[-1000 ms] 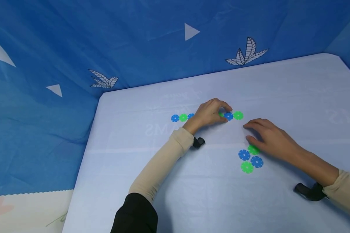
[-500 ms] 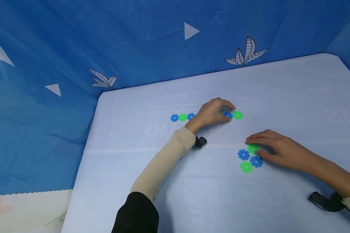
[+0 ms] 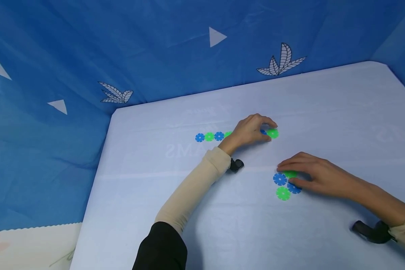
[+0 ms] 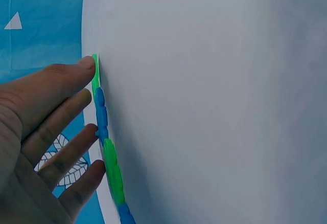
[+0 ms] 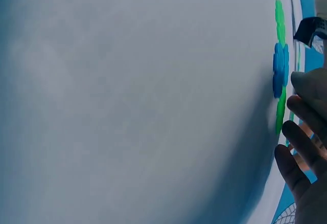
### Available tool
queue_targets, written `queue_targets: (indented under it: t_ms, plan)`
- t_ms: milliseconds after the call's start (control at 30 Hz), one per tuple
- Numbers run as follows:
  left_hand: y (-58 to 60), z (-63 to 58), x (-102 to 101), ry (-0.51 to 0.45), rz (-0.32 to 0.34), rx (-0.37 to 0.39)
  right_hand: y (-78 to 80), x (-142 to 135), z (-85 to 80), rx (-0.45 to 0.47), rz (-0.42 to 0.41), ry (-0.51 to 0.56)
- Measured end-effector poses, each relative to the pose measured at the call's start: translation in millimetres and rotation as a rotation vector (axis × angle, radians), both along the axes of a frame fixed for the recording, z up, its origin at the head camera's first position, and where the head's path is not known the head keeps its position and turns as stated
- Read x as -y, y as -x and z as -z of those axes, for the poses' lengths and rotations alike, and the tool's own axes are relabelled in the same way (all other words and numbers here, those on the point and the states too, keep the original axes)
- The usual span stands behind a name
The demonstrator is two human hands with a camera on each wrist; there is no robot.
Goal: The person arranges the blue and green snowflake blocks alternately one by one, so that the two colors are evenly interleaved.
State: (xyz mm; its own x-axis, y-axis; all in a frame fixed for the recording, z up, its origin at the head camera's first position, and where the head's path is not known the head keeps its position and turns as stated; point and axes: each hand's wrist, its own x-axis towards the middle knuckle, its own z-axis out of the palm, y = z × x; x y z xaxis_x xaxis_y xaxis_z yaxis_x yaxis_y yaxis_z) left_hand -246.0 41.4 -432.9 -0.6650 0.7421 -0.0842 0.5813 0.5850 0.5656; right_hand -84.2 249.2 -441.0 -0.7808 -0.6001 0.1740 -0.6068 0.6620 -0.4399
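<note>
In the head view, my left hand [image 3: 250,131] lies over a row of flat, notched plastic discs, alternating blue [image 3: 200,137] and green [image 3: 209,137]. Its thumb and forefinger frame the green disc [image 3: 272,133] at the row's right end. Its palm hides the middle of the row. In the left wrist view the thumb tip touches or nearly touches a green disc [image 4: 96,73]; the fingers extend loosely. My right hand [image 3: 312,174] hovers over a cluster of two blue discs [image 3: 279,179] and two green discs [image 3: 283,193], partly covering the upper green one, fingers fairly straight, gripping nothing visibly.
A white cloth [image 3: 148,202] covers the table. Blue patterned fabric [image 3: 175,48] hangs behind and along the left side. Black wrist mounts [image 3: 237,165] show below both wrists. The disc cluster sits nearer than the row, toward the right.
My left hand has slid right along the row to its last green disc. My right hand has come nearer the body, from above the cluster to over its upper green disc.
</note>
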Motion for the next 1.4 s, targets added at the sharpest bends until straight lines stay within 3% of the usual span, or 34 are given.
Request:
queue_targets:
  t_ms: [467, 733, 967, 1400]
  plan:
    - [-1.6, 2.6, -3, 0.034, -0.016, -0.026, 5.1, 13, 0.4, -0.081, -0.072, -0.002]
    - [-1.8, 2.5, -3, 0.03, -0.024, -0.022, 6.7, 15, 0.7, -0.048, -0.095, 0.011]
    - [-2.0, 2.9, -2, 0.027, -0.026, -0.021, 9.6, 15, 1.7, -0.06, -0.187, 0.063]
    - [-2.2, 1.9, -1, 0.028, -0.008, -0.034, 12.8, 19, -1.2, -0.027, -0.184, -0.029]
